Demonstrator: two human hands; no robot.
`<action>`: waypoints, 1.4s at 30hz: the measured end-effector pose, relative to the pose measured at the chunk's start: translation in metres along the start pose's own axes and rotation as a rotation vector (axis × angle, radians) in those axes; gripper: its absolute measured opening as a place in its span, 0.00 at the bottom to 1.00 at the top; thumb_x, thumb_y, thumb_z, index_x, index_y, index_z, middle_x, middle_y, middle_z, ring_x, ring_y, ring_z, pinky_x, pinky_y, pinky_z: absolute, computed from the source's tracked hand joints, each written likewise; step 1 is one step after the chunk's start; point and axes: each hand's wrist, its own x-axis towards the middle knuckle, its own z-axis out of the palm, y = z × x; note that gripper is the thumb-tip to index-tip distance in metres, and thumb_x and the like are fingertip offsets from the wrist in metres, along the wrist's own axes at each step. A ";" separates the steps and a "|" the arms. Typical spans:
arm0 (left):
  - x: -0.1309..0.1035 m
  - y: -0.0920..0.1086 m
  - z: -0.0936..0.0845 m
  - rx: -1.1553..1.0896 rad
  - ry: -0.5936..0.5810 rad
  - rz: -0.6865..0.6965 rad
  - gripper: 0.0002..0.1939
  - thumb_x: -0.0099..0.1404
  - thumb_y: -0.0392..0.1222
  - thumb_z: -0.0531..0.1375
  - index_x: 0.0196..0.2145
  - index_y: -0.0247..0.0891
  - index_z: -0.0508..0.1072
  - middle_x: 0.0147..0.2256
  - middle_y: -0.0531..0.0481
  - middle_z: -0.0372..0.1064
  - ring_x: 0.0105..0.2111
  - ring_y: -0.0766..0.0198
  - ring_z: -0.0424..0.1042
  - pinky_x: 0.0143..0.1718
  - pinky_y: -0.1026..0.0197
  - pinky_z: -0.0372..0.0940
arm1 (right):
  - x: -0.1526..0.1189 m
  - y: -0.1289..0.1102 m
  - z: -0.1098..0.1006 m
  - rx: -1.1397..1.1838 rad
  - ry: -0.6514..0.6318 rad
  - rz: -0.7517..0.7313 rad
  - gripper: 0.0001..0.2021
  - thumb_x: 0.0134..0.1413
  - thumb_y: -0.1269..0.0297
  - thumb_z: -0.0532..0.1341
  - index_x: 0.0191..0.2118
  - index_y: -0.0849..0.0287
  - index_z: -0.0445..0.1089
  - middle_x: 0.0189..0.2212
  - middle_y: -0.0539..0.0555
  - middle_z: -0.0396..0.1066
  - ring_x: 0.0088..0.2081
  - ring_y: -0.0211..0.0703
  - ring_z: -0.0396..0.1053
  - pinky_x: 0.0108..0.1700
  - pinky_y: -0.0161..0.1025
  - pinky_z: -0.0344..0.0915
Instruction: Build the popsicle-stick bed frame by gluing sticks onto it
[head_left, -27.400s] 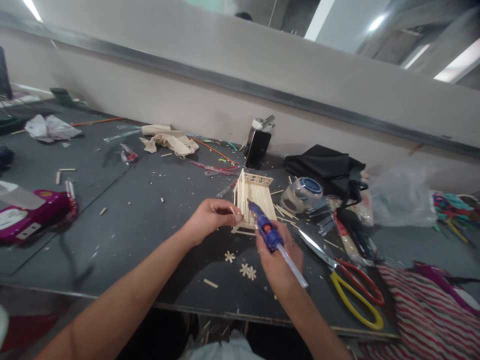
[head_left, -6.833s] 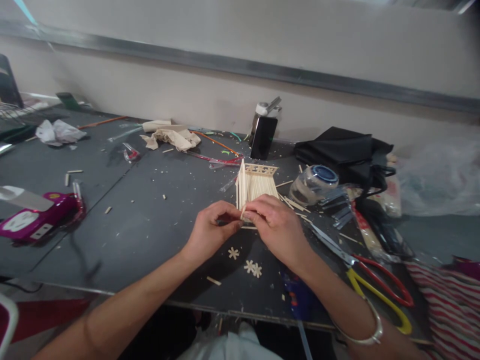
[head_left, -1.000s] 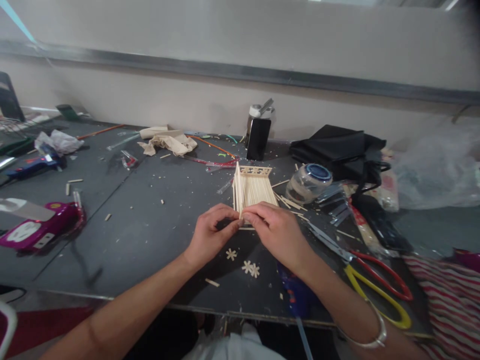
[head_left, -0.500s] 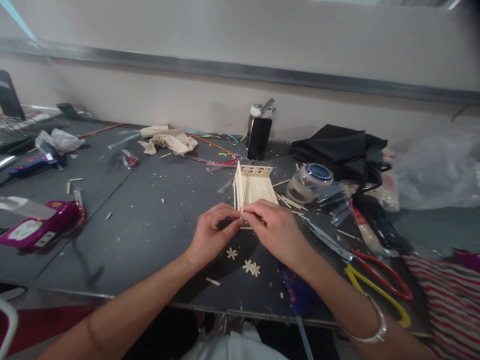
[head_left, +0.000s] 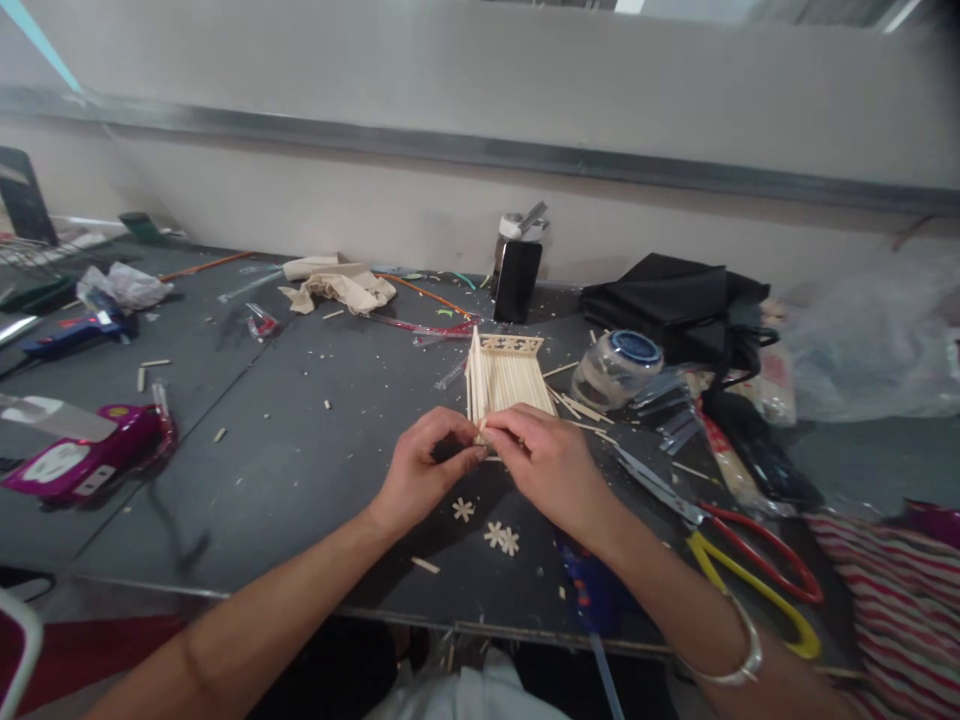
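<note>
A small model built of pale wooden sticks (head_left: 516,385) stands on the dark table, with an upright wall on its left and a railing of star-shaped pieces along its far edge. At its near left corner my left hand (head_left: 429,462) is closed in a pinch on the model. My right hand (head_left: 541,455) pinches the same corner from the right, its fingertips close to the left ones. The fingers hide the exact spot they grip. Nearer to me lie small star-shaped wooden pieces (head_left: 463,510) and a short loose stick (head_left: 425,565).
Red-and-yellow-handled scissors (head_left: 739,560) lie right of my right forearm. A blue glue gun (head_left: 589,590) is partly under that arm. A clear jar (head_left: 619,368), a leaning phone (head_left: 517,282) and a black bag (head_left: 675,305) stand behind. At left lies a magenta tool (head_left: 94,455).
The fingers shift only slightly at the model's near corner, both hands still pinching there. The view tilts a little, so the background sits slightly lower.
</note>
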 end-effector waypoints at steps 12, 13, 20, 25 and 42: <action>0.002 0.003 0.000 0.022 0.024 0.009 0.02 0.61 0.38 0.61 0.31 0.37 0.73 0.31 0.50 0.70 0.32 0.67 0.69 0.36 0.62 0.65 | -0.001 -0.003 -0.004 -0.033 0.029 -0.010 0.10 0.61 0.69 0.53 0.41 0.60 0.72 0.36 0.55 0.76 0.38 0.42 0.73 0.41 0.39 0.68; 0.002 0.003 -0.001 0.020 0.025 0.006 0.03 0.61 0.39 0.61 0.31 0.37 0.73 0.30 0.50 0.70 0.32 0.67 0.69 0.35 0.62 0.65 | -0.004 -0.006 -0.008 -0.038 0.057 -0.016 0.11 0.61 0.69 0.53 0.43 0.61 0.71 0.38 0.56 0.76 0.39 0.43 0.74 0.42 0.40 0.69; 0.004 0.004 -0.003 0.034 0.042 -0.017 0.03 0.59 0.38 0.62 0.29 0.37 0.73 0.29 0.50 0.70 0.31 0.67 0.68 0.34 0.63 0.65 | -0.072 -0.016 -0.049 -0.106 0.074 0.060 0.12 0.61 0.70 0.54 0.48 0.55 0.68 0.39 0.52 0.75 0.39 0.38 0.73 0.41 0.34 0.69; 0.005 0.001 -0.004 0.039 0.039 -0.016 0.04 0.59 0.39 0.63 0.29 0.37 0.73 0.29 0.50 0.70 0.31 0.67 0.69 0.35 0.62 0.65 | -0.137 0.013 -0.058 -0.362 0.030 0.080 0.23 0.54 0.75 0.52 0.55 0.53 0.63 0.43 0.56 0.72 0.44 0.47 0.71 0.46 0.44 0.69; 0.001 0.004 -0.012 -0.127 -0.100 -0.100 0.09 0.59 0.41 0.63 0.38 0.38 0.74 0.35 0.48 0.67 0.35 0.66 0.66 0.40 0.60 0.64 | -0.157 0.016 -0.046 -0.032 -0.071 0.236 0.34 0.50 0.72 0.54 0.64 0.54 0.46 0.49 0.61 0.69 0.48 0.51 0.71 0.45 0.44 0.72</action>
